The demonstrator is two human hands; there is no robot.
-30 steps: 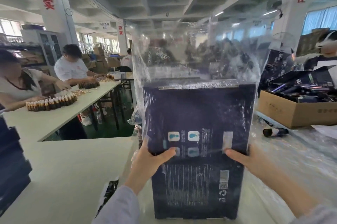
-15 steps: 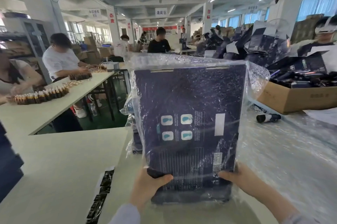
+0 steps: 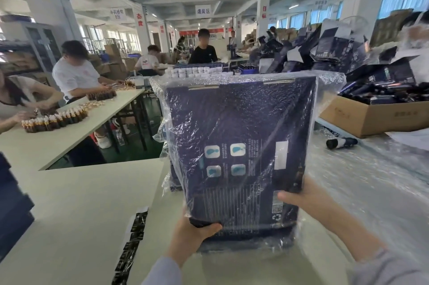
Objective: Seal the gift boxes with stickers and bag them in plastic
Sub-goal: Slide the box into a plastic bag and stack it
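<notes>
1. The pale table (image 3: 76, 203) spreads near and left.
2. The dark gift box (image 3: 239, 145), inside a clear plastic bag (image 3: 329, 85), stands upright at centre.
3. The left hand (image 3: 192, 231) grips the box's near-left bottom corner.
4. The right hand (image 3: 306, 201) grips its near-right edge.
5. A black sticker strip (image 3: 132, 238) lies near left.

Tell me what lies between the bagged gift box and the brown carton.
A dark bottle on its side, on clear plastic, right of the gift box; head view.

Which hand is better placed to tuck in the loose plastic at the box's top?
Right, probably. The right hand grips higher on the side of the gift box, under the slack corner of the plastic bag; the left hand holds the bottom corner.
</notes>
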